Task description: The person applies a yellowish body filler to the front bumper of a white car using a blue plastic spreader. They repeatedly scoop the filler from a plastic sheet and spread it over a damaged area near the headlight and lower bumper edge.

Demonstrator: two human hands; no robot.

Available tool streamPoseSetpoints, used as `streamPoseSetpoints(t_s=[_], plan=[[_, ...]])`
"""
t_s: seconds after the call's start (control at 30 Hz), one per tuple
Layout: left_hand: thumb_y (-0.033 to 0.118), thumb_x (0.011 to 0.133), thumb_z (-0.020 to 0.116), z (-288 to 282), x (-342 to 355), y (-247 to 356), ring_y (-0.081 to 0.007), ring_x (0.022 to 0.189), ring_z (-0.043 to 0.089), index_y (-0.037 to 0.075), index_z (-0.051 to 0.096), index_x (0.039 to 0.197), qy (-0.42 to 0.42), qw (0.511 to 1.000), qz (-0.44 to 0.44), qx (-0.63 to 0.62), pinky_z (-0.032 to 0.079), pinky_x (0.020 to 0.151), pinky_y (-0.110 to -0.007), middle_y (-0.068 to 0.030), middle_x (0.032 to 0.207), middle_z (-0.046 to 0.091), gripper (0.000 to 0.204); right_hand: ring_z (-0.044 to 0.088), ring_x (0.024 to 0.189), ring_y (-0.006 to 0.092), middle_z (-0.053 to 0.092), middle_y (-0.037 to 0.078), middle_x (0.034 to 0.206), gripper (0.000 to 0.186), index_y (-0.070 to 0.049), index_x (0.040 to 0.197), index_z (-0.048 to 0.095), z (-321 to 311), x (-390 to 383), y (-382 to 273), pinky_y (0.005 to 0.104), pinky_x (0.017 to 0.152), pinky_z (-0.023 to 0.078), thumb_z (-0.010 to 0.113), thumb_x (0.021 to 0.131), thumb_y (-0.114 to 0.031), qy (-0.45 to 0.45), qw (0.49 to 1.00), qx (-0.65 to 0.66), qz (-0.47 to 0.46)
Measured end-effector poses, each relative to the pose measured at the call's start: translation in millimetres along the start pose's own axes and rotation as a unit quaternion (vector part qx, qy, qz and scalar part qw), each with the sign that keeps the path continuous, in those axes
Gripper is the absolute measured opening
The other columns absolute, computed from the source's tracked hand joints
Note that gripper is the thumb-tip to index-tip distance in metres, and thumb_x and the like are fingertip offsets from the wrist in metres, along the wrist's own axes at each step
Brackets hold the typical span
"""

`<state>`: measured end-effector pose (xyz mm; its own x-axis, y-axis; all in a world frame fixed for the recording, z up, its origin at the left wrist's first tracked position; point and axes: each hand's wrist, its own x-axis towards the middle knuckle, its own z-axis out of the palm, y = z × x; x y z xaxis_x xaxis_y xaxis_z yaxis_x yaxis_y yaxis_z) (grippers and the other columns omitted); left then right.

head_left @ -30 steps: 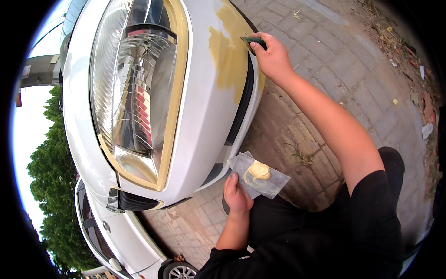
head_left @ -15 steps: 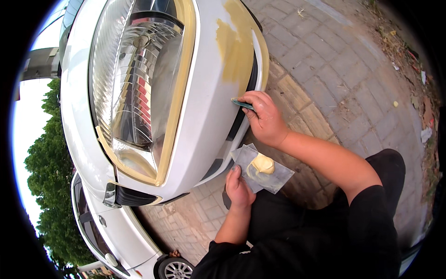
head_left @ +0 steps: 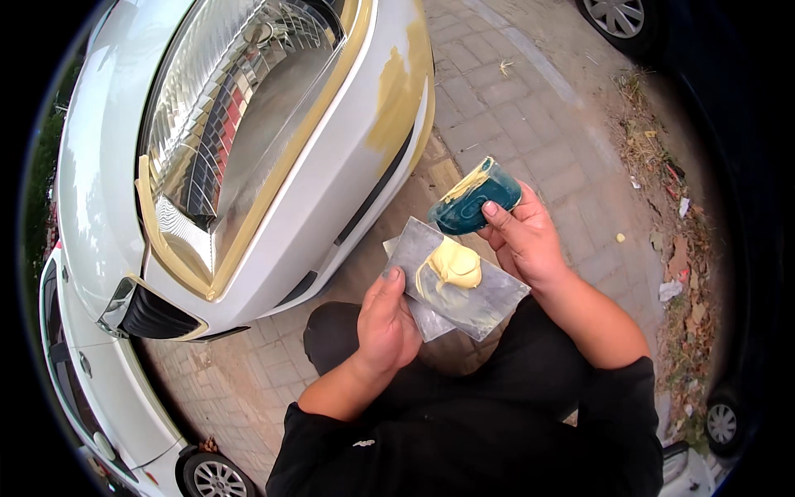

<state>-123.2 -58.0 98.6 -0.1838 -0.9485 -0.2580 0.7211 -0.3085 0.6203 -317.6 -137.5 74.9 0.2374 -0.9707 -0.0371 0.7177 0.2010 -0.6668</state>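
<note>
Over the person's lap, in front of the white car's bumper (head_left: pixel 319 207), both hands are closed on flat tools. The left hand (head_left: pixel 387 330) pinches a thin grey mixing plate (head_left: pixel 411 250) at its left edge: the thumb presses on the upper face, and the fingers go beneath, where their exact placing cannot be told. A second, paler plate (head_left: pixel 431 324) shows under the first, turned at an angle so that its corners stick out. On the upper plate sits a smooth mound of yellow putty (head_left: pixel 457 264), with a thin curl and smears trailing around it. The right hand (head_left: pixel 530 242) is clamped on a dark teal spreader (head_left: pixel 462 212), thumb flat on its broad face near the right end, fingers bent behind and below it; the gap between thumb and fingers is no wider than the blade. Yellow putty coats the spreader's upper edge, which faces away from the person. The spreader is tilted, just beyond the plates and near the mound; whether its lower end touches the upper plate cannot be told. Past the hands, a mustard-coloured patch (head_left: pixel 392 108) covers part of the bumper's right side, above a black trim slot (head_left: pixel 374 195). Tan tape (head_left: pixel 281 184) borders the headlamp (head_left: pixel 248 116). Grey paving bricks (head_left: pixel 497 103) spread out at right, and the person's black trousers (head_left: pixel 530 352) lie under the hands.
</note>
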Motion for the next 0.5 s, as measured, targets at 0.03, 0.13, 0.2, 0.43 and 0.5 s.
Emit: streamPoseSetpoints(t_s=[0.03,0.13,0.2,0.43,0.5], plan=[[0.027,0.109,0.038,5.8,1.9,0.2,-0.0277,0.126,0.057,-0.005,0.047,0.138,-0.009,1.0,0.004,0.003,0.044,0.109,-0.043,-0.0177,0.137,0.058,0.045,0.063,0.112,0.0173,0.064,0.008,0.122,0.031,-0.004,0.129,0.053,5.0,-3.8,-3.3,0.0363,0.097,0.053,0.061,0.099,-0.005,0.006,1.0,-0.021,-0.016],[0.028,0.109,0.039,11.8,6.4,-0.4,-0.025,0.125,0.057,-0.005,0.047,0.138,-0.015,1.0,0.022,0.012,0.043,0.109,-0.04,-0.0156,0.137,0.058,0.044,0.062,0.113,0.0164,0.063,0.009,0.124,0.038,-0.003,0.134,0.051,9.6,-10.9,-2.0,0.0342,0.098,0.052,0.062,0.098,-0.001,0.035,0.995,-0.074,-0.062],[0.028,0.109,0.039,10.3,10.1,-1.2,-0.0248,0.125,0.057,-0.005,0.047,0.138,-0.016,1.0,0.018,0.006,0.043,0.109,-0.04,-0.0153,0.137,0.058,0.044,0.061,0.113,0.0158,0.063,0.008,0.124,0.038,-0.003,0.134,0.051,6.3,-14.2,3.6,0.0326,0.098,0.052,0.062,0.098,0.001,0.015,0.988,-0.123,-0.097],[0.032,0.11,0.037,-3.3,18.0,-7.5,-0.023,0.124,0.059,-0.004,0.048,0.139,-0.016,1.0,-0.014,-0.01,0.047,0.107,-0.038,-0.0151,0.136,0.059,0.047,0.061,0.112,0.0151,0.063,0.008,0.123,0.04,-0.003,0.134,0.051,-1.8,-22.7,8.5,0.0312,0.098,0.051,0.063,0.097,0.002,0.021,0.978,-0.174,-0.118],[0.033,0.11,0.039,-8.5,19.2,-7.3,-0.0221,0.123,0.059,-0.004,0.049,0.137,-0.027,1.0,-0.011,-0.005,0.047,0.106,-0.038,-0.0139,0.134,0.06,0.047,0.061,0.112,0.0155,0.063,0.008,0.123,0.04,-0.004,0.135,0.05,-2.0,-21.7,9.3,0.0324,0.097,0.052,0.062,0.097,0.002,0.032,0.974,-0.18,-0.134]])
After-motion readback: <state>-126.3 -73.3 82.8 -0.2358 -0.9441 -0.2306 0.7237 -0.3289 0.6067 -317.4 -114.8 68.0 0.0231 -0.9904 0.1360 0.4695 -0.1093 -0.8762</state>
